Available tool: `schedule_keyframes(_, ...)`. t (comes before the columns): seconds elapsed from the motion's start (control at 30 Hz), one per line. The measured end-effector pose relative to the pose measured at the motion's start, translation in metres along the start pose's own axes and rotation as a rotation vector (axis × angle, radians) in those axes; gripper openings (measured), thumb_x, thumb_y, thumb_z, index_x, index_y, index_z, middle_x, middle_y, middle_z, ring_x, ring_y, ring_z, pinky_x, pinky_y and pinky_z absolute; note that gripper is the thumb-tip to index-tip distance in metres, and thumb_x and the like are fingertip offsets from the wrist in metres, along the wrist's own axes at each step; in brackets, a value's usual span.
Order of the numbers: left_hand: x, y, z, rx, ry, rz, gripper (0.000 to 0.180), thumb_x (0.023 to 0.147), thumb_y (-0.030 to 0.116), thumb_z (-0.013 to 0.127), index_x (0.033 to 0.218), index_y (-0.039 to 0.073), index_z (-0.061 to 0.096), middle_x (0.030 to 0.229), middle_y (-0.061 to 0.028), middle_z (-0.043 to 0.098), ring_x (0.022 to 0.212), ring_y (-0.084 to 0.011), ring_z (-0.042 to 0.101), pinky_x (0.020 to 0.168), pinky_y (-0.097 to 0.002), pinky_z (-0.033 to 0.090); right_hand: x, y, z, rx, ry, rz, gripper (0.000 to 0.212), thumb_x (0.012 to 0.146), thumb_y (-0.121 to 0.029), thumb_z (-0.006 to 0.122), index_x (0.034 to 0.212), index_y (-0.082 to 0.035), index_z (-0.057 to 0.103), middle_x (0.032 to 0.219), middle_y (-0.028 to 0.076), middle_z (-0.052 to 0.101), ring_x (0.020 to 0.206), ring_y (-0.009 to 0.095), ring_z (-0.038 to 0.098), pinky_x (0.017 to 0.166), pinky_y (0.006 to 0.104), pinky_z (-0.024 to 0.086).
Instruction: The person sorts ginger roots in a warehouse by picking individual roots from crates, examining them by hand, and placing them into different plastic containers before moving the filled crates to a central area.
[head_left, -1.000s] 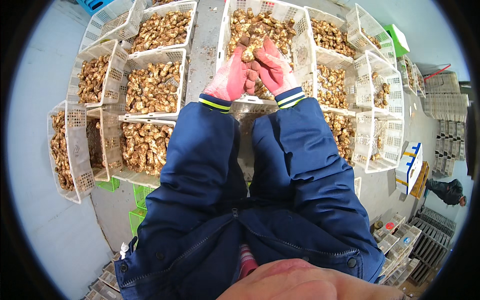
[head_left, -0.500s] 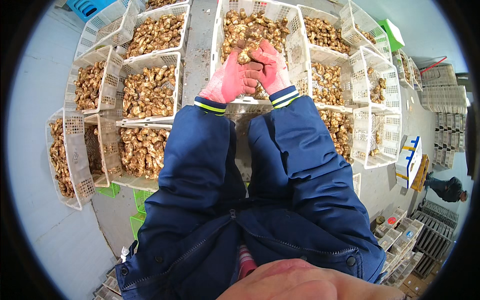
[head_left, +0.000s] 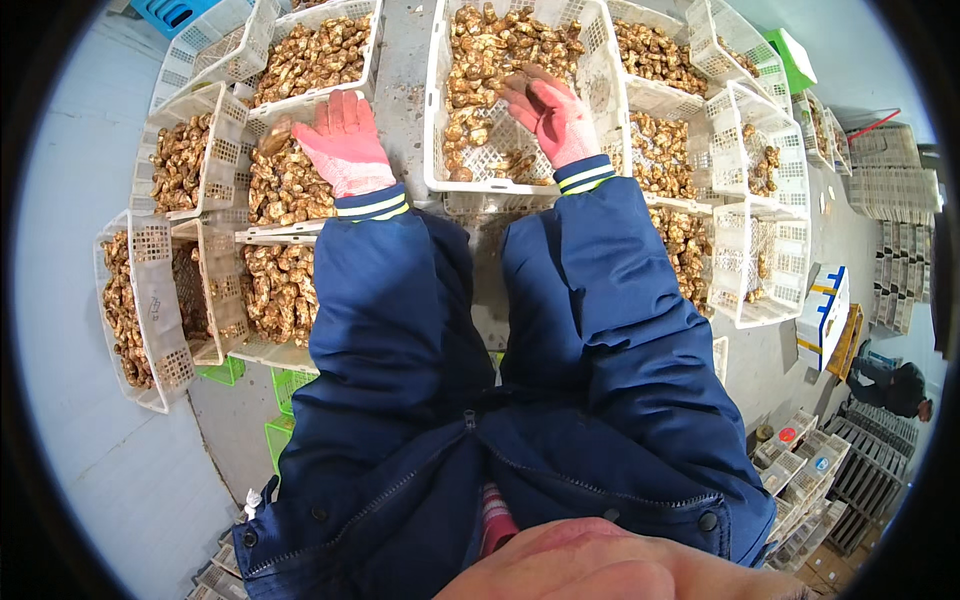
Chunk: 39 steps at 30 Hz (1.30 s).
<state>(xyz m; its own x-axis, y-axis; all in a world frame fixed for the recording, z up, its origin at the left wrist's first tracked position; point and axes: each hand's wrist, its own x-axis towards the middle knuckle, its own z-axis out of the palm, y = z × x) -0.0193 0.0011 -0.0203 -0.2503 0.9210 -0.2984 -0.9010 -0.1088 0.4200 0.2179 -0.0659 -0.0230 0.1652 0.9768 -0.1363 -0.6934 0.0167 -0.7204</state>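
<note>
My left hand [head_left: 342, 145], in a pink glove, is open with fingers spread over the near end of a white crate [head_left: 290, 231] of brown-and-cream mushrooms on the left. Just off its fingers, a blurred brown mushroom [head_left: 274, 137] appears in the air above that crate. My right hand [head_left: 558, 118], gloved in pink with brown-stained fingertips, reaches over the middle white crate [head_left: 520, 187]. Its fingers are apart, close to the mushrooms [head_left: 500, 50], and nothing shows in its grip. Mushrooms lie thick at that crate's far end and sparser near me, where the slotted bottom shows.
More white mushroom crates stand at left and right, some tilted, such as a right-hand crate [head_left: 757, 265]. Green crates [head_left: 283, 432] stand low at left. At far right are a white box [head_left: 822, 315], stacked grey crates [head_left: 890, 190] and a bending person [head_left: 895, 388].
My hands, close together over the middle crate before, have parted. The left has swung left to the side crate, its fingers now spread; the right has moved slightly right and opened.
</note>
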Motion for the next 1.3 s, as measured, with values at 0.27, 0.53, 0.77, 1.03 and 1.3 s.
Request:
schedule_keyframes(0.27,-0.022,-0.003,0.016,0.209,-0.185,-0.241,0.046,0.087,0.044,0.046,0.111,0.005,0.052,0.108,-0.0057,0.057,0.095,-0.0191,0.056,0.081,-0.0336,0.047,0.017,-0.005,-0.011,0.054,0.039,-0.099,0.039,0.089,-0.011,0.044,0.124,0.004,0.038,0.110,0.024,0.052,0.097,0.033,0.056,0.076,0.0328,0.052)
schedule_keyframes(0.53,-0.031,-0.012,0.020,0.162,-0.257,-0.265,0.043,0.089,0.044,0.043,0.109,0.008,0.054,0.101,-0.0043,0.059,0.089,-0.0168,0.056,0.077,-0.0314,0.046,0.100,0.026,-0.089,-0.830,0.230,-0.043,0.034,0.080,-0.009,0.055,0.111,0.002,0.052,0.081,0.006,0.058,0.062,0.011,0.052,0.057,0.0217,0.043)
schedule_keyframes(0.77,-0.041,-0.031,0.034,0.221,-0.263,-0.378,0.044,0.090,0.041,0.042,0.112,0.003,0.050,0.098,-0.0071,0.059,0.083,-0.0171,0.057,0.074,-0.0314,0.049,0.126,0.077,-0.087,-2.119,0.037,-0.055,0.056,0.079,-0.033,0.059,0.127,-0.011,0.039,0.103,0.013,0.059,0.095,0.027,0.057,0.078,0.0376,0.046)
schedule_keyframes(1.03,-0.042,-0.054,0.041,0.237,-0.318,-0.438,0.045,0.090,0.040,0.042,0.113,0.002,0.049,0.099,-0.0086,0.058,0.084,-0.0180,0.057,0.073,-0.0313,0.047,0.117,0.040,-0.126,-0.658,-0.010,0.012,0.063,0.072,0.005,0.051,0.132,-0.002,0.032,0.084,0.006,0.055,0.074,0.014,0.054,0.068,0.0249,0.047)
schedule_keyframes(1.3,-0.014,-0.042,0.015,0.074,-0.544,-0.527,0.042,0.089,0.037,0.045,0.112,0.002,0.051,0.100,-0.0102,0.060,0.087,-0.0212,0.059,0.076,-0.0334,0.050,0.022,0.000,-0.040,-0.130,-0.152,-0.022,0.066,0.081,-0.005,0.053,0.137,-0.004,0.017,0.099,0.014,0.053,0.095,0.023,0.056,0.093,0.0356,0.043)
